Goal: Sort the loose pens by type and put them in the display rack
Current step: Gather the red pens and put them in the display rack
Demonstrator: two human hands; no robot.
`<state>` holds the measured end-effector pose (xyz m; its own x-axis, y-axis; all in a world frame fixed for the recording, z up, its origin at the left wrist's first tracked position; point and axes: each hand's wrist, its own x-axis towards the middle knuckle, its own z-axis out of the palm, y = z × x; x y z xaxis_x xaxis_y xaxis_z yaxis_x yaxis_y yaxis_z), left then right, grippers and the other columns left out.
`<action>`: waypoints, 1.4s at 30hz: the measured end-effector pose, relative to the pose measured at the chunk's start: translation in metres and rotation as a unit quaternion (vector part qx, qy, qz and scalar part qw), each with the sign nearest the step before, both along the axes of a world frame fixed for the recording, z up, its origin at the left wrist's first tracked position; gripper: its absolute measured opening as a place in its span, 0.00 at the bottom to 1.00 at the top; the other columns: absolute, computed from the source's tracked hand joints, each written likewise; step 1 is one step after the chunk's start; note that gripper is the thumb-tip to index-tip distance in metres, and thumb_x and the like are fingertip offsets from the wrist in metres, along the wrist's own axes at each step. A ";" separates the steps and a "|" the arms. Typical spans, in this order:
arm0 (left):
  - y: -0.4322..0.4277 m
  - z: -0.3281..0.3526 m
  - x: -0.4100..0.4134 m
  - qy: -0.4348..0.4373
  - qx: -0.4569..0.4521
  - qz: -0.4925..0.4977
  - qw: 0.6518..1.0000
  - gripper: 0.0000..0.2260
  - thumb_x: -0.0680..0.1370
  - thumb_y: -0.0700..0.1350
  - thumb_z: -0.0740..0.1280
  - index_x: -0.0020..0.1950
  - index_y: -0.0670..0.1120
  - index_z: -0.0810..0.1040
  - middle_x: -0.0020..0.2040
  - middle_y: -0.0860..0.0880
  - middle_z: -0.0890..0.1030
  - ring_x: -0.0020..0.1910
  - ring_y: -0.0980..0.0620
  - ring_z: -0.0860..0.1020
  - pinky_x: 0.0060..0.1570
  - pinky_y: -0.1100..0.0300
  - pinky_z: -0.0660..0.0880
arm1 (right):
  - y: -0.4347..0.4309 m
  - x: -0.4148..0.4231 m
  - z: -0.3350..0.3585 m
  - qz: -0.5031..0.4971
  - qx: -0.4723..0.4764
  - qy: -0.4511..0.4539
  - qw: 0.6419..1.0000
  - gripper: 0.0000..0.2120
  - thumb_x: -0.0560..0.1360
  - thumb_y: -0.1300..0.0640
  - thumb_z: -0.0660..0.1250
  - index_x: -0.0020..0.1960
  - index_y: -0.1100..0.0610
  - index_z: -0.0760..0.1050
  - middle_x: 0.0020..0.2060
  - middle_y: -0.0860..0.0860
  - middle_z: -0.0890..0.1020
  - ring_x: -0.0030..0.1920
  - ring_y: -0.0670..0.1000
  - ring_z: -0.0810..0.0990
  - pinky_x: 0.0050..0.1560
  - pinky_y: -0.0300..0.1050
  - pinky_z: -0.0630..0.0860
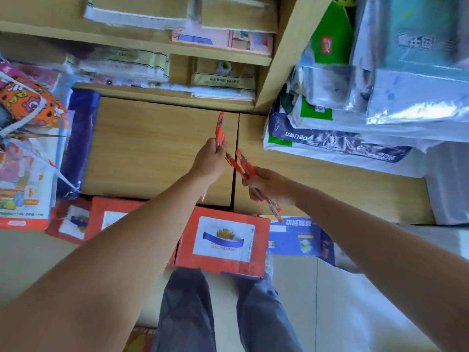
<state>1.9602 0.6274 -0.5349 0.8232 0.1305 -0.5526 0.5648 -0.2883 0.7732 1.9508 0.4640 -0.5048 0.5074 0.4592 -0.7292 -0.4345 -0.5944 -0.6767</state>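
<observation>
Our bare forearms reach in from the lower corners, over grey trouser legs (185, 313) and a pale floor (355, 288). We have the left grip (206, 161) curled round the upright orange pens (220, 128), which rise above the knuckles and point toward the shelves (142, 44). Our right grip (269, 184) pinches the slanted orange pens (239, 162). Their upper ends lean toward the left grip and come just beside it, while their lower ends poke out under the palm. Blur keeps us from counting the pens in either bundle. Both bundles hang in the air over the wooden tabletop (152, 148), close to the dark seam between its two panels.

Below our hands a red carton (187, 250) with a white label sits at the tabletop's near edge, with a blue carton (294, 240) just beside it on the right. Plastic-wrapped paper packs (330, 143) are stacked on the right part of the tabletop. On the left lie a purple wrapped pack (81, 138) and bright printed packages (28, 102). Notebooks and flat packets fill the shelves beyond.
</observation>
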 end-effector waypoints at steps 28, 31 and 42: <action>-0.312 0.112 -0.076 0.114 -0.073 -0.305 0.943 0.08 0.83 0.41 0.51 0.53 0.44 0.70 0.37 0.45 0.71 0.35 0.49 0.72 0.37 0.57 0.73 | -0.316 -0.142 0.104 -0.496 -0.003 -0.034 0.867 0.10 0.79 0.56 0.64 0.51 0.62 0.77 0.31 0.48 0.82 0.28 0.46 0.77 0.34 0.40 0.73; -0.366 0.128 -0.085 0.102 -0.071 -0.352 0.928 0.08 0.84 0.43 0.51 0.55 0.44 0.68 0.35 0.46 0.69 0.31 0.50 0.70 0.33 0.57 0.71 | -0.369 -0.157 0.111 -0.552 0.016 -0.035 0.833 0.10 0.79 0.55 0.64 0.53 0.62 0.76 0.39 0.54 0.85 0.31 0.46 0.82 0.30 0.37 0.75; -0.602 0.158 -0.121 0.038 -0.009 -0.416 0.909 0.07 0.84 0.43 0.51 0.53 0.44 0.67 0.36 0.47 0.69 0.33 0.52 0.69 0.28 0.66 0.70 | -0.598 -0.205 0.142 -0.605 -0.012 -0.088 0.791 0.09 0.79 0.59 0.64 0.51 0.65 0.78 0.40 0.58 0.80 0.32 0.51 0.75 0.31 0.37 0.78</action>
